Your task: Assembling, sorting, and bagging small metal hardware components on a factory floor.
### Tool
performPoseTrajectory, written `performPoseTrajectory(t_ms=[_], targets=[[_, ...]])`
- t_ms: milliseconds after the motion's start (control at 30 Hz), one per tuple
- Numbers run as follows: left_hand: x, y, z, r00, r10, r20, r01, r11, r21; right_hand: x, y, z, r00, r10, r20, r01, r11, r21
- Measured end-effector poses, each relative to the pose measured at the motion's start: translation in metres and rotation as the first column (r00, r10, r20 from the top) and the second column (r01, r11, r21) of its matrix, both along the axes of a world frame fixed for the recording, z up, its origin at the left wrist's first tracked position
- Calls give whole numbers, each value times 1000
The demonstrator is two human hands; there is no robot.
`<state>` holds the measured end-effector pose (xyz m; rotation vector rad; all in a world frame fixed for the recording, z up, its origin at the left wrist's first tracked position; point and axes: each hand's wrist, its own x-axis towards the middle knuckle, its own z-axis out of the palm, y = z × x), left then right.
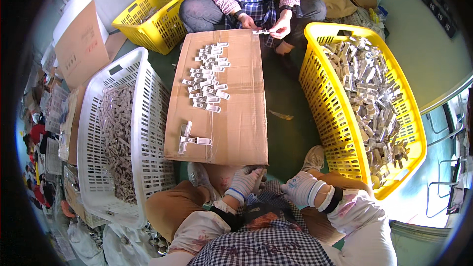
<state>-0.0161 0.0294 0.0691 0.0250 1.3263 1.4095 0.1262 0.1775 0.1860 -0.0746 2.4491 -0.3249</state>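
Clips, small and pale, lie on the flat cardboard sheet (pixel 236 118) that sits on the floor in the middle. A little bunch of clips (pixel 189 140) is near the close end of the cardboard, and a bigger pile of clips (pixel 209 76) is farther up it. The person's left hand (pixel 244 182) wears a white glove and is curled over something small just past the near edge of the cardboard. The fingers are bent together, but the thing inside is too hidden to tell what it is; it may be one of the clips. The right hand (pixel 300 187) also wears a white glove. It is beside the left hand, close but not touching it, and its fingers are curled in too. One cannot tell if it holds anything.

A white basket (pixel 143 98) stands to the left of the cardboard, with many small brownish pieces inside. A big yellow basket (pixel 325 113) stands to the right, full of pale pieces heaped up. A second, smaller yellow basket (pixel 157 17) is far off at the top left. Another person sits at the far end of the cardboard, and that person's hands (pixel 268 27) hold a small pale piece between them.
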Motion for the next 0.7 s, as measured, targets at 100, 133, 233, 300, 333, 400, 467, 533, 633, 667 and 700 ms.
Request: performPoseTrajectory(t_ms=[100,133,233,300,333,400,467,533,633,667,700], targets=[[0,0,12,998,-65,17,66,994,-83,5,1,-10,999,-9,38,10,999,-32],[1,-1,13,999,-43,33,46,994,-100,4,1,-12,999,-13,36,14,999,-36],[-9,12,11,999,-46,-8,45,994,-102,-2,7,-11,999,-42,31,43,999,-30],[-13,8,3,981,-153,-123,145,987,-73,-3,10,7,995,-94,-11,93,993,-71],[-11,7,6,988,-146,-42,142,987,-78,1,17,5,983,-176,-53,163,968,-189],[-12,18,15,995,-81,64,87,991,-105,2,25,6,974,-220,-58,202,952,-229],[-14,16,36,994,15,109,0,991,-137,-3,24,11,965,-257,-43,238,938,-253],[-14,8,18,995,6,101,3,996,-94,-7,20,13,959,-279,-37,262,933,-248],[-11,8,4,994,0,107,5,999,-44,-4,17,0,980,-197,-33,189,969,-159],[-10,8,3,997,7,73,-3,999,-45,-1,17,-4,984,-170,-54,160,976,-150],[-8,7,3,999,18,43,-16,999,-50,2,15,-7,988,-139,-71,127,981,-146]])
